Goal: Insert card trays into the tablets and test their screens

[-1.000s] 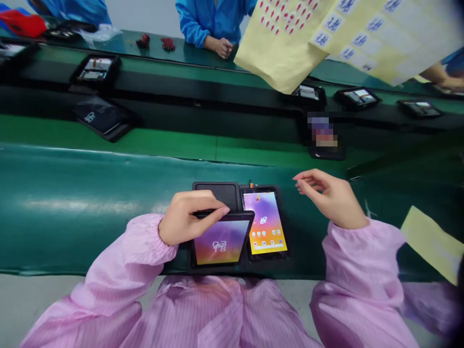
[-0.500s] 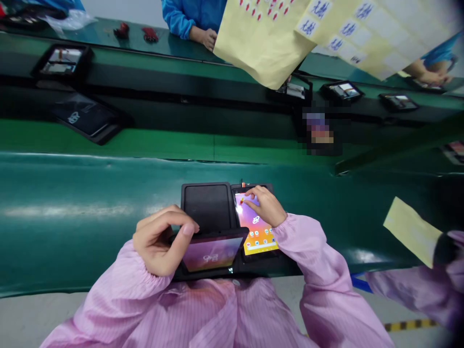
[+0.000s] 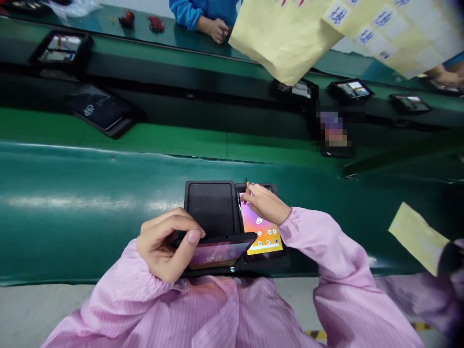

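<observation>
The left grip [image 3: 163,246] is clamping on the near-left edge of a tilted tablet [image 3: 221,252], thumb lying on top of the frame and fingers curling under it, so that its lit purple screen is lifting off the near end of a black tray [image 3: 210,205] and sloping toward the person. The right grip [image 3: 264,203] is resting with bunched fingertips on the upper left corner of a second tablet [image 3: 263,232], which is lying flat in the tray's right compartment with a bright orange and pink screen showing rows of icons; whether those fingertips are pinching anything there I cannot tell. A small orange tab [image 3: 247,184] is sticking up just beside them at the tablet's far edge. The tray's left compartment is showing its dark floor beyond the raised tablet. The tray is sitting on the near green bench [image 3: 90,203], close to the person's pink sleeves. Further out, a dark tablet [image 3: 99,108] is lying on a lighter green belt [image 3: 163,137], and several trays with parts [image 3: 60,48] are sitting along the far belt. Yellow sheets [image 3: 286,43] are hanging overhead, a co-worker's hand [image 3: 216,30] in a blue sleeve is resting on the far side, and another yellow sheet [image 3: 416,237] is showing at the right.
</observation>
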Tool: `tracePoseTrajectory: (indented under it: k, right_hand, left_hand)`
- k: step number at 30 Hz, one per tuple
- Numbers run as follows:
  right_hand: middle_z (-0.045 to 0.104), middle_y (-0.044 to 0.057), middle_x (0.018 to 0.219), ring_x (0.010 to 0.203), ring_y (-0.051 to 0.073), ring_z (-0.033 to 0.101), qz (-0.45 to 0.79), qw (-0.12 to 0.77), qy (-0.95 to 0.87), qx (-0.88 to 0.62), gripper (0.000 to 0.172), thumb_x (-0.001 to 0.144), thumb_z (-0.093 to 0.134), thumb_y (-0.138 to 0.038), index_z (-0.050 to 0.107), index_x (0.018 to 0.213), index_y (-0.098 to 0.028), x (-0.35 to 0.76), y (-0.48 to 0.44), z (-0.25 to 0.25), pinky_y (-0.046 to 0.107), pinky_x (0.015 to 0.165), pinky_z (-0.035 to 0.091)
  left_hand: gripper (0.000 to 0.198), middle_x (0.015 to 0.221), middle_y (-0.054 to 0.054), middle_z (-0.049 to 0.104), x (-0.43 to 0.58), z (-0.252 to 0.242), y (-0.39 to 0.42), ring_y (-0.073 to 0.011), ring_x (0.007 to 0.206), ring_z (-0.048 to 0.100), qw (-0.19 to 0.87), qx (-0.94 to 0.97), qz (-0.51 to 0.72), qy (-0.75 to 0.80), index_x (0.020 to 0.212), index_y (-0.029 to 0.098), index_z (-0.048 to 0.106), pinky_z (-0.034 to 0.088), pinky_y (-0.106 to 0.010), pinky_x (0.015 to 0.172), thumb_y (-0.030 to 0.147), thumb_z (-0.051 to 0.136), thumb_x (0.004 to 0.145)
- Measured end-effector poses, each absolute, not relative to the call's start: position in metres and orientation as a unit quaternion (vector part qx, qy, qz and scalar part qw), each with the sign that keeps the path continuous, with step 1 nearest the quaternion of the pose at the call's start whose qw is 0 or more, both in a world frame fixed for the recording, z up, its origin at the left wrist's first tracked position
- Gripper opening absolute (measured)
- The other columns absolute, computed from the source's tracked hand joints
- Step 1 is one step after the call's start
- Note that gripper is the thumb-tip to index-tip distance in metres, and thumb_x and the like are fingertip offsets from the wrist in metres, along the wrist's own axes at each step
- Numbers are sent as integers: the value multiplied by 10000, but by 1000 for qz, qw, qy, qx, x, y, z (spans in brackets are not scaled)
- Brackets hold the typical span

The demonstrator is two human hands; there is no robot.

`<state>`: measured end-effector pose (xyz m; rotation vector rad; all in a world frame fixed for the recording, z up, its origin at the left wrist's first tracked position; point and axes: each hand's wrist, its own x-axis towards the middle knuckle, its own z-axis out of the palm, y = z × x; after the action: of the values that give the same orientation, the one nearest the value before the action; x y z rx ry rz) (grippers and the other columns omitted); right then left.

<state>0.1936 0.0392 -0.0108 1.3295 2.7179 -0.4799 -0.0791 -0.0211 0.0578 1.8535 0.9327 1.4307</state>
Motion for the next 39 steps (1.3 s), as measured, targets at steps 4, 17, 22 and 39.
tracePoseTrajectory:
  k: [4,17,22,39]
  right_hand:
    - [585,127,972,921,237,516,-162,85,906,382,222,890,438,-80,645,895,-160,186,52,-11,380,828,400]
    - [660,5,811,746,128,635,-432,-275,773,373,91,864,633,-269,574,828,-210,156,43,89,269,713,511]
    - [676,11,776,750,134,632,-481,-347,730,339,146,844,677,-278,605,745,-198,106,12,106,293,725,509]
    - [634,-7,741,665,101,580,-393,-248,809,361,74,867,588,-152,593,822,-210,96,-2,102,222,633,482]
  left_hand:
    - [125,627,-6,631,-76,58,-20,-96,537,580,303,690,551,358,746,150,614,459,-214,492,50,557,795]
    - [136,615,-7,630,-72,42,-16,-96,543,562,308,632,604,375,728,152,629,434,-229,536,90,569,833]
    - [131,623,4,618,-71,40,-18,-86,543,550,298,615,620,384,723,155,628,426,-220,534,107,579,834]
    - [154,568,-11,604,-70,49,-21,-92,495,531,331,587,635,378,670,150,610,410,-226,486,136,583,821]
